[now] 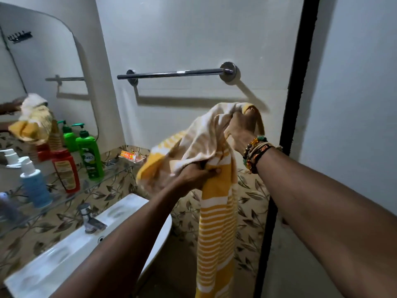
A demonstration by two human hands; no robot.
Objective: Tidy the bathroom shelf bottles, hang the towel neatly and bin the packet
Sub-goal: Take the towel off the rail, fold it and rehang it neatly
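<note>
Both hands pinch the towel (214, 190): right hand (240, 130) high, left hand (193, 177) lower. Spread the bunched edge before draping over rail (176, 74) above.

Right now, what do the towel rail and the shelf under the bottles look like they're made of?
Towel rail: looks like polished chromed metal, with bright highlights along the bar. Shelf: seems clear glass, since the leaf-patterned tiles show through it.

Nothing legible; green bottle (91, 155) label blurred; red bottle (65, 169) label unreadable.
</note>
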